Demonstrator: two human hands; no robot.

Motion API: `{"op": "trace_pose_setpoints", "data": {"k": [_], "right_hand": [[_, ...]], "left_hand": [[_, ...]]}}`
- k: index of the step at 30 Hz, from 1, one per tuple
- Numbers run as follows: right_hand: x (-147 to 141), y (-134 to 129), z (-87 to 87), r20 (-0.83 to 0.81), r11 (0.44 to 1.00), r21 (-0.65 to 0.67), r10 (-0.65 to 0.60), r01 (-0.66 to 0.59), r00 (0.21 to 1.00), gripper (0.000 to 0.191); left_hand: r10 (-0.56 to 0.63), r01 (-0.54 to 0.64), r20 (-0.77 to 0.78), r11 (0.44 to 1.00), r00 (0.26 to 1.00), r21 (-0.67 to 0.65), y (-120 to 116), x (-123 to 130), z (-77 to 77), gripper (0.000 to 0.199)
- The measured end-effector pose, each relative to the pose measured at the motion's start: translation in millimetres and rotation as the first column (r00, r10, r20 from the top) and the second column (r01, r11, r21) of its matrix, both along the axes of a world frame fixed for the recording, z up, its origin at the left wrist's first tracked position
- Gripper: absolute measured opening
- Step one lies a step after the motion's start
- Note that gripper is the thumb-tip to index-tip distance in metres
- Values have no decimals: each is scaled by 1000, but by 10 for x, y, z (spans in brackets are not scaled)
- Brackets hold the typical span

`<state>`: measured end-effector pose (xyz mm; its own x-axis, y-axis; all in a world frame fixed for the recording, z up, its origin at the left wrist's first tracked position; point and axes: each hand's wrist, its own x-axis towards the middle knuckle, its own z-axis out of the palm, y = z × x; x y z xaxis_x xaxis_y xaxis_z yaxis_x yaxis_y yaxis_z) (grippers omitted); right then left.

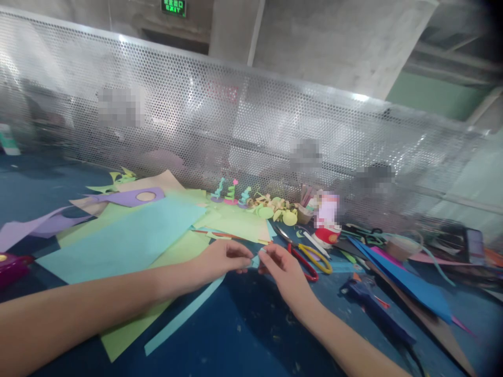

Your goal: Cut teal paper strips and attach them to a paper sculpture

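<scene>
A long pale blue paper strip [183, 318] slants across the near part of the dark blue desk [236, 340], its far end running up to the left hand [226, 260]; whether it joins the piece in the fingers I cannot tell; the left hand and right hand [281, 269] meet tip to tip above the desk, the fingers of each pinching a small pale blue paper piece [255, 259] between them; a dark blue glue gun [379, 311] lies to the right; a light blue sheet [129, 235] rests over green paper on the left; scissors [293, 245] with red and yellow handles lie just beyond the right hand; farther back stand three small paper figures [231, 193], before a perforated metal screen [188, 115].
</scene>
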<state>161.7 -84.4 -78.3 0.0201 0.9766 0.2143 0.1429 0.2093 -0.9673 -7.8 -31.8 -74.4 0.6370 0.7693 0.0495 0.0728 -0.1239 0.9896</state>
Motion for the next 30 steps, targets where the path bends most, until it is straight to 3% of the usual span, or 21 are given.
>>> {"op": "trace_pose_setpoints", "data": {"k": [6,11,18,24,30], "right_hand": [[-2,-3,20,24,999,-29,19,-18,1000,28],[0,-3,25,42,1000,-29,9,-7,999,28],[-30,-16,16,76,999,-31,15,-13,997,29],[-37,-39,17,65,999,-39,17,-14,998,29],[-13,5,-73,7,995,-59,76,-75,997,29]], "left_hand": [[13,-14,-27,1000,1000,-24,1,0,-7,21],[-6,4,-45,999,999,-52,11,7,-26,30],[-42,42,-28,999,999,-1,5,-5,-72,28],[6,-5,-33,1000,999,18,-45,-5,-52,23],[58,-56,31,995,998,-81,-53,-3,-75,34]]}}
